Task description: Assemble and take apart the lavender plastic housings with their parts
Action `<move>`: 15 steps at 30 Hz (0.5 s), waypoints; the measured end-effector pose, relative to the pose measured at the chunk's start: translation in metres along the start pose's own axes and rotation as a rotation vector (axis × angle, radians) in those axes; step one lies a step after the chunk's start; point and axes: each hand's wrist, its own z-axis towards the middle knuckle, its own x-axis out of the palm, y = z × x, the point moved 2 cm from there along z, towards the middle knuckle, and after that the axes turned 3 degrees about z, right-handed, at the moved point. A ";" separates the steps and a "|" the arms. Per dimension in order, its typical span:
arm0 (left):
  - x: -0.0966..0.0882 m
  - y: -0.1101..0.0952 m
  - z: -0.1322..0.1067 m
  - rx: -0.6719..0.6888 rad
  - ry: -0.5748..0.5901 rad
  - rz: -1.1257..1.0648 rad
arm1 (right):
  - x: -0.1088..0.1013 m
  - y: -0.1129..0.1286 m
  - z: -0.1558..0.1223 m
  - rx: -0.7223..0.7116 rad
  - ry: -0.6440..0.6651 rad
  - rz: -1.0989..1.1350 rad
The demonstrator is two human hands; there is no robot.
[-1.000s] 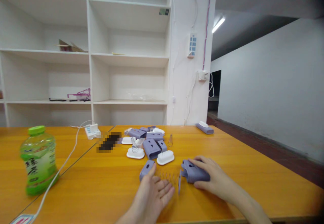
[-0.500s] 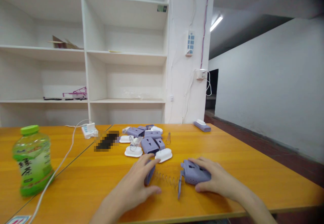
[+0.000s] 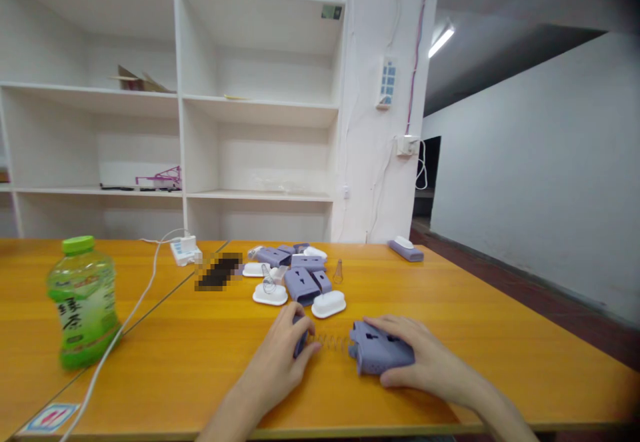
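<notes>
My left hand (image 3: 281, 357) lies curled over a small purple plastic piece (image 3: 301, 342) on the orange table (image 3: 200, 355), fingers closed around it. My right hand (image 3: 419, 357) covers and grips a larger purple plastic housing (image 3: 376, 353) with holes in its top. Between the two purple parts stretches a thin wire spring (image 3: 331, 342). Both hands rest near the table's front edge.
Behind the hands lies a heap of purple and white plastic parts (image 3: 296, 277). A green drink bottle (image 3: 83, 302) stands at the left, beside a white cable (image 3: 123, 329) leading to a power strip (image 3: 184, 250). White shelves (image 3: 180, 102) stand behind the table.
My left hand turned palm-down and closed over the small purple piece. The right hand drew the purple housing slightly left, toward the spring.
</notes>
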 end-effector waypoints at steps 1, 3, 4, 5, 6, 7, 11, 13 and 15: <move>0.000 0.000 0.000 -0.003 -0.005 -0.004 | 0.001 0.001 0.000 -0.003 0.005 0.002; 0.000 -0.001 -0.001 -0.005 -0.008 -0.012 | 0.003 0.003 0.000 -0.010 0.012 0.004; 0.001 -0.002 -0.001 -0.003 -0.005 -0.020 | 0.004 0.004 0.000 -0.015 0.012 0.005; 0.002 -0.003 -0.002 0.001 0.002 -0.030 | 0.005 0.006 0.000 -0.022 0.010 0.006; 0.003 -0.005 -0.002 0.006 0.012 -0.043 | 0.006 0.008 0.001 -0.032 0.007 0.007; 0.004 -0.006 -0.003 0.015 0.022 -0.058 | 0.007 0.011 0.001 -0.043 0.004 0.009; 0.007 -0.009 -0.005 0.039 0.038 -0.149 | 0.015 0.026 0.003 -0.102 0.002 0.022; 0.007 -0.008 -0.006 0.031 0.047 -0.201 | 0.020 0.035 0.004 -0.127 -0.001 0.029; 0.008 -0.007 -0.009 0.018 0.049 -0.231 | 0.027 0.043 0.006 -0.147 -0.002 0.034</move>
